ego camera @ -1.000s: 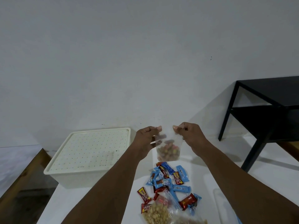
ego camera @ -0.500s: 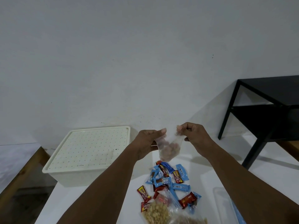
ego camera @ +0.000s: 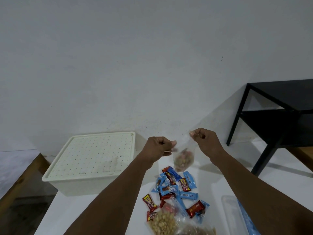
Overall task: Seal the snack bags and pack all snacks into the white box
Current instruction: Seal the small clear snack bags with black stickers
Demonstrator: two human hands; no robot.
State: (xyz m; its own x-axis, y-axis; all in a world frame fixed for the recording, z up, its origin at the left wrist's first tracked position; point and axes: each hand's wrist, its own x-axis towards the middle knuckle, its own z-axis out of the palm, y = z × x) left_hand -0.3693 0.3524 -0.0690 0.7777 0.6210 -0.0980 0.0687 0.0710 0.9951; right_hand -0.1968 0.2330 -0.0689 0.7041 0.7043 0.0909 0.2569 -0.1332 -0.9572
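A small clear bag of mixed candies point(ego camera: 183, 159) hangs in the air above the white table point(ego camera: 88, 209). My left hand point(ego camera: 160, 146) pinches its left top corner and my right hand point(ego camera: 203, 139) pinches its right top corner, higher up, so the bag tilts. The white box point(ego camera: 91, 161) stands to the left with its perforated lid on. Below the bag lies a pile of blue and red wrapped snacks point(ego camera: 176, 187). A clear bag of pale puffed snacks point(ego camera: 163, 223) and another clear bag point(ego camera: 196, 229) lie at the bottom edge.
A clear plastic container point(ego camera: 234, 216) with something blue beside it sits at the bottom right. A black side table point(ego camera: 281, 116) stands at the right against the white wall. The table's left edge drops to a wooden floor.
My hands have drawn apart along the bag's top. The right hand has risen, and the bag now tilts and blurs with motion.
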